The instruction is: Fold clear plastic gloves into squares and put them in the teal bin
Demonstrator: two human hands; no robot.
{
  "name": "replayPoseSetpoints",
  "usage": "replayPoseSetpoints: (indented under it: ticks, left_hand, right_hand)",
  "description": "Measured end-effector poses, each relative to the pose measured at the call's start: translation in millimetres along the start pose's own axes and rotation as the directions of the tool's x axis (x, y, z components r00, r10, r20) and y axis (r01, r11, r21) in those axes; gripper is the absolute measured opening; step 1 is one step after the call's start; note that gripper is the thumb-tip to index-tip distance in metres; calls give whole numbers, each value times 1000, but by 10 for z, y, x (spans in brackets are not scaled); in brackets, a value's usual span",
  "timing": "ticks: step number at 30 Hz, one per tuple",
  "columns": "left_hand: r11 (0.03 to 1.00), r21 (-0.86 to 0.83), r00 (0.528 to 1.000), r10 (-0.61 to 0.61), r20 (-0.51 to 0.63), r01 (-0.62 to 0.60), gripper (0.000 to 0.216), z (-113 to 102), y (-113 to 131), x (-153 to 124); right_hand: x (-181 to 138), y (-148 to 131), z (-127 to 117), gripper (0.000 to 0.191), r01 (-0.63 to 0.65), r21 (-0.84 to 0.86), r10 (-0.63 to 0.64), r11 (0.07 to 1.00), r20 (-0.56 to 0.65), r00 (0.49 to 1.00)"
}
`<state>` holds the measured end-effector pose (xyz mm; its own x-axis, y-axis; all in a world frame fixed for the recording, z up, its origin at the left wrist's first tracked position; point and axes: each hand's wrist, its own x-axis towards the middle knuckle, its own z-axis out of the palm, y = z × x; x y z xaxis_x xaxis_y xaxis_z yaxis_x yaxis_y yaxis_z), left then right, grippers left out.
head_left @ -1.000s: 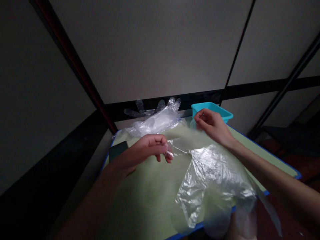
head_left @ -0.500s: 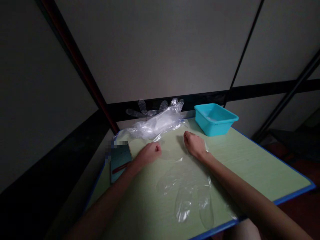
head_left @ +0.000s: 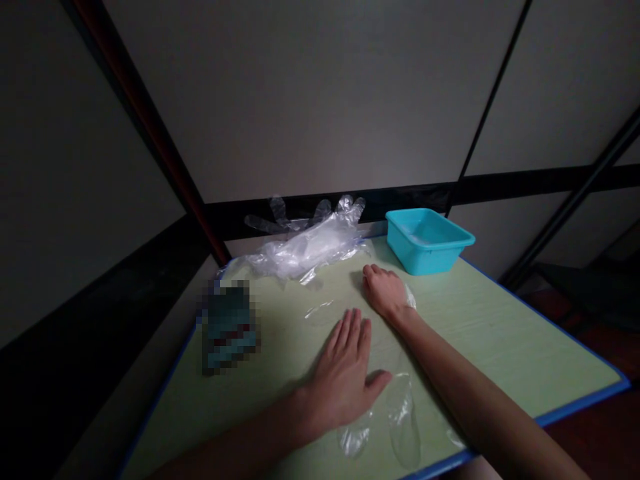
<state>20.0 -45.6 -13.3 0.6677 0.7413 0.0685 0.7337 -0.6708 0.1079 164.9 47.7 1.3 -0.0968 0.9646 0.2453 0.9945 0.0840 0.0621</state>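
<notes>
A clear disposable plastic glove (head_left: 404, 420) is spread on the pale green table, its fingers toward the near edge. My left hand (head_left: 345, 373) lies flat over it, palm down, fingers stretched forward and thumb out to the right. Farther up the table, my right hand (head_left: 384, 291) rests with its fingers curled. A bit of clear film shows beside its wrist. Whatever may be inside those curled fingers is hidden. Behind both hands a crumpled pile of clear plastic gloves (head_left: 313, 247) lies along the back edge, with a few glove fingers sticking up.
A turquoise plastic basin (head_left: 425, 257) stands at the table's back right. A blurred-out dark teal flat item (head_left: 231, 330) lies at the left edge. Blue edging rims the table (head_left: 500, 347), and panelled walls rise behind it.
My left hand, closed before, has moved right and nearer, opened out and flattened onto the glove. My right hand stays nearly in place, still curled.
</notes>
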Motion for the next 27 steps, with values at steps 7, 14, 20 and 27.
replayPoseSetpoints:
  ticks: [7, 14, 20, 27]
  left_hand:
    - [1000, 1, 1000, 11, 11, -11, 70, -29, -8, -6]
    - [999, -33, 999, 13, 34, -12, 70, -25, -16, -24]
    - [998, -49, 999, 40, 38, -38, 68, -39, -66, -21]
    - [982, -41, 972, 190, 139, -187, 74, -176, -262, 75]
  right_hand:
    - [100, 253, 59, 20, -13, -13, 13, 1000, -37, 999]
    - [161, 467, 94, 18, -26, 17, 27, 1000, -56, 998]
    - [121, 531, 104, 20, -1, 87, 8, 996, -91, 996]
    - [41, 522, 14, 22, 196, 214, -172, 957, -126, 977]
